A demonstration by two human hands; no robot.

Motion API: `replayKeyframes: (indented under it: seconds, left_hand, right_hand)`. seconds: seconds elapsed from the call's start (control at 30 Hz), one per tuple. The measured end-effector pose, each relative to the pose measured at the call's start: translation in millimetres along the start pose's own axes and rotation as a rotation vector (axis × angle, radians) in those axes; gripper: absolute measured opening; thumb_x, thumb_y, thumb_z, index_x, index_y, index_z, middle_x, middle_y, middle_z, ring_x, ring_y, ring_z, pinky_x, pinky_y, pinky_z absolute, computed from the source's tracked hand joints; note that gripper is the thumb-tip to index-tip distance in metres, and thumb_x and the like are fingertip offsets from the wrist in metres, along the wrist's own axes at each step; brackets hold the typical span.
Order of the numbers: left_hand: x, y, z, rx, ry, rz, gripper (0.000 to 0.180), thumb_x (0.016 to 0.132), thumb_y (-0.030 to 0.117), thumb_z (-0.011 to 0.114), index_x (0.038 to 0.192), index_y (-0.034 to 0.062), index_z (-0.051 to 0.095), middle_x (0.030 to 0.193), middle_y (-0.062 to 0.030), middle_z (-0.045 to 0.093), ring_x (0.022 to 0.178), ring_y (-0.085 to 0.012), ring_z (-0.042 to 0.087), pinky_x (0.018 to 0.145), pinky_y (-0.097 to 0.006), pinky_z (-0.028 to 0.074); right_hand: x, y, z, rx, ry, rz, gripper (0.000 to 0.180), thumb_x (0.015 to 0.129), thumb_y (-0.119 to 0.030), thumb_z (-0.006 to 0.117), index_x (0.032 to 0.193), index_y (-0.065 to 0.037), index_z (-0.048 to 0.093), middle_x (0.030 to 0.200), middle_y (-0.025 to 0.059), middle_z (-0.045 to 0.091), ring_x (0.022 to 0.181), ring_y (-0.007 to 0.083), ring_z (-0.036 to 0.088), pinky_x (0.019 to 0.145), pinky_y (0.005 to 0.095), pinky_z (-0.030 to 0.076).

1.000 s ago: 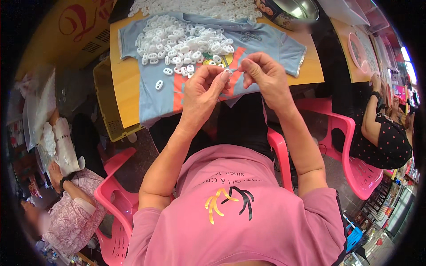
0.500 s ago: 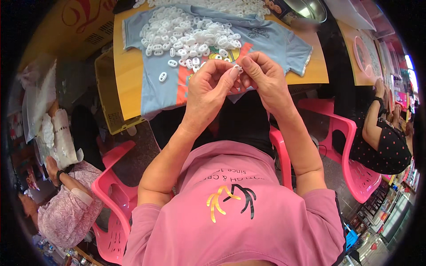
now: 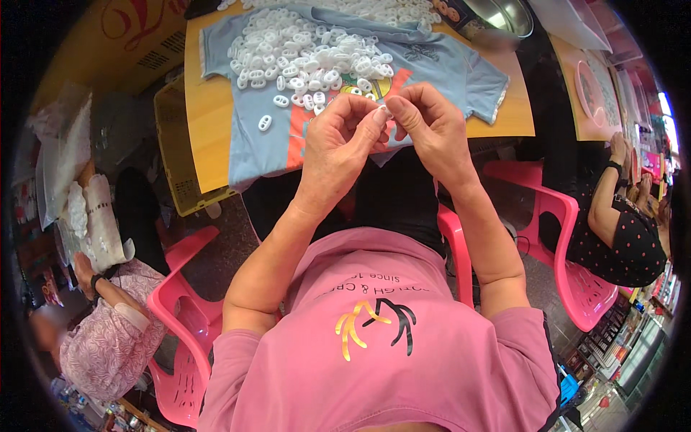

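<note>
My left hand point(image 3: 344, 138) and my right hand point(image 3: 434, 132) meet above the near edge of the table. Both are closed, thumbs against fingers, pinching a small white plastic piece point(image 3: 386, 111) between them. Fingertips cover most of it. Just beyond my hands, a heap of small white oval plastic pieces with two slots point(image 3: 306, 57) rests on a light blue T-shirt point(image 3: 255, 155). The shirt has an orange and yellow print and lies over the table. One loose white piece point(image 3: 265, 123) sits left of the heap.
The shirt covers much of a yellow-topped table point(image 3: 512, 124). A metal bowl point(image 3: 512, 18) stands at its far right, and a yellow crate point(image 3: 173, 147) is at its left. Pink chairs point(image 3: 568, 216) flank me. Another person sits on each side, at left point(image 3: 115, 324) and right point(image 3: 622, 230).
My hands stay almost in place. The fingertips have shifted slightly, and less of the white piece shows between them.
</note>
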State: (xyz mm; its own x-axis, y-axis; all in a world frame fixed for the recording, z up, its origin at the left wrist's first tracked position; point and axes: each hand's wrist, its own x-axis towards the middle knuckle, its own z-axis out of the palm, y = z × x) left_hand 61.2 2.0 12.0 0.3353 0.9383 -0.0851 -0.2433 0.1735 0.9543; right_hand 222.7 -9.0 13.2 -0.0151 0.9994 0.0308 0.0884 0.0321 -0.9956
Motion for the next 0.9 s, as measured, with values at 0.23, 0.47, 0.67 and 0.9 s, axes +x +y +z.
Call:
replayKeyframes:
  seconds: [0.23,0.47,0.67,0.9]
  left_hand:
    - [0.7,-2.4,1.2,0.036,0.041,0.052,0.013,0.093,0.011,0.062,0.094,-0.0022,0.059,0.080,-0.0037,0.064,0.069,-0.0066,0.060,0.061,-0.022,0.053]
    - [-0.4,0.1,11.2,-0.008,0.084,0.028,0.013,0.094,0.011,0.061,0.097,-0.0008,0.058,0.084,-0.0042,0.063,0.072,-0.0088,0.061,0.065,-0.022,0.050]
    - [10.7,-16.2,6.5,-0.044,0.116,0.054,0.014,0.094,0.012,0.062,0.092,-0.0013,0.059,0.078,-0.0048,0.065,0.067,-0.0086,0.061,0.060,-0.022,0.051]
    - [10.8,-0.3,-4.7,-0.035,-0.033,-0.033,0.016,0.094,0.015,0.061,0.093,-0.0014,0.059,0.076,-0.0044,0.063,0.065,-0.0093,0.060,0.060,-0.023,0.050]
  right_hand:
    - [-0.3,-5.5,1.6,-0.121,0.017,-0.010,0.019,0.094,-0.020,0.064,0.093,0.000,0.061,0.079,-0.0003,0.061,0.065,0.0055,0.053,0.057,0.0194,0.045]
    - [-1.2,2.0,13.0,0.087,0.099,-0.017,0.017,0.095,-0.018,0.062,0.090,-0.001,0.060,0.076,0.0004,0.060,0.065,0.0054,0.053,0.057,0.0202,0.045]
    - [-3.2,12.0,29.9,0.237,0.276,0.051,0.016,0.096,-0.017,0.061,0.090,-0.002,0.059,0.074,-0.0001,0.059,0.064,0.0058,0.053,0.056,0.0205,0.044]
    - [-1.8,0.9,1.8,0.064,0.048,0.026,0.022,0.098,-0.020,0.058,0.092,0.000,0.059,0.077,0.0018,0.062,0.066,0.0070,0.058,0.061,0.0217,0.050]
